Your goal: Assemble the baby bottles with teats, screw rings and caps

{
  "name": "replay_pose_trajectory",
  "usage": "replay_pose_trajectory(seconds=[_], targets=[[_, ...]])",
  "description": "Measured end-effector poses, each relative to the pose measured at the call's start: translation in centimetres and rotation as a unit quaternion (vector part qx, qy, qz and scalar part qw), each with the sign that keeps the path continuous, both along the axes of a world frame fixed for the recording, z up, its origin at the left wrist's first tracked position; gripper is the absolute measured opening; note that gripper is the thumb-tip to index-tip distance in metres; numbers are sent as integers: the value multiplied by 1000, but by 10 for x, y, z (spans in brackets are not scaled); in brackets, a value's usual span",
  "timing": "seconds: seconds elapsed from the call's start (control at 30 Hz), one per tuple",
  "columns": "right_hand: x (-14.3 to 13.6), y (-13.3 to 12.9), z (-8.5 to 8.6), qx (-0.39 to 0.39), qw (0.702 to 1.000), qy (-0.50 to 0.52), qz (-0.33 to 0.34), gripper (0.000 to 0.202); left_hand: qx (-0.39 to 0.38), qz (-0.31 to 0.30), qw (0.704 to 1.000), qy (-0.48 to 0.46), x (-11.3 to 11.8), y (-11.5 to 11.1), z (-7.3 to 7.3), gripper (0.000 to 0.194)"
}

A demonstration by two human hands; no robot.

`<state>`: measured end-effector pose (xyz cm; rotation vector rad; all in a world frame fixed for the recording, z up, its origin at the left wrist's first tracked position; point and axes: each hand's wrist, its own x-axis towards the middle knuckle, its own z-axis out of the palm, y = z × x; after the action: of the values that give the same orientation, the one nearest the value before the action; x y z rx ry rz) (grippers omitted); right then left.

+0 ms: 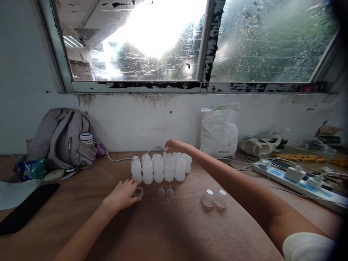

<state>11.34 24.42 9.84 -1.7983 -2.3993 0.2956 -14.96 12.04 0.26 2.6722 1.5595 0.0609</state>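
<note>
My left hand [123,194] rests on the table with thumb and fingers around a translucent bottle collar ring [138,192]. Over the back of a group of frosted white baby bottles [158,170], my right hand [174,145] pinches a small clear piece [165,149]; its kind is too small to tell. The bottles stand upright in rows, and the front row partly hides those behind. Two clear bottle nipples [161,192] sit on the table in front of them. Farther right lie two clear domed caps [207,201] beside two small white discs [209,192].
A grey backpack [65,137] leans on the wall at left, near a black phone-like slab [27,208] and a green packet [32,169]. At right are a white plastic bag [219,132], a power strip [304,185] with cables, and a cloth pouch [261,145].
</note>
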Motion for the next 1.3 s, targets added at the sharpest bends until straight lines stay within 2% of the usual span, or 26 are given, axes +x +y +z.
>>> replay_pose_trajectory(seconds=[0.1,0.3,0.5,0.6,0.7,0.8,0.87,0.93,1.0,1.07,1.17,1.3], targets=[[-1,-5,3,2,1000,5,2,32,-13,-4,1000,-16,0,-1,-3,38],[1,-7,3,8,1000,23,11,31,15,-22,997,-75,3,-1,-4,21],[9,-1,1,22,998,47,38,26,22,-39,995,-93,6,-3,-3,21],[8,-8,5,74,994,66,50,26,27,-58,993,-99,9,-5,-5,24],[2,-33,0,167,979,99,55,27,37,-86,989,-112,14,-7,-5,31],[-5,-78,-28,281,941,170,85,25,74,-109,983,-127,19,-9,-3,34],[-6,-108,-59,272,938,186,109,20,109,-120,976,-147,24,-11,-2,35],[-4,-130,-94,248,946,187,92,18,141,-126,966,-176,29,-14,-4,37],[0,-139,-123,226,955,174,82,21,158,-130,956,-208,35,-18,-9,40],[4,-139,-143,206,962,163,74,20,152,-137,949,-239,40,-23,-15,42],[10,-136,-152,204,958,185,75,11,122,-146,940,-282,48,-32,-24,42],[17,-149,-143,196,950,197,144,11,65,-130,927,-345,57,-41,-31,42]])
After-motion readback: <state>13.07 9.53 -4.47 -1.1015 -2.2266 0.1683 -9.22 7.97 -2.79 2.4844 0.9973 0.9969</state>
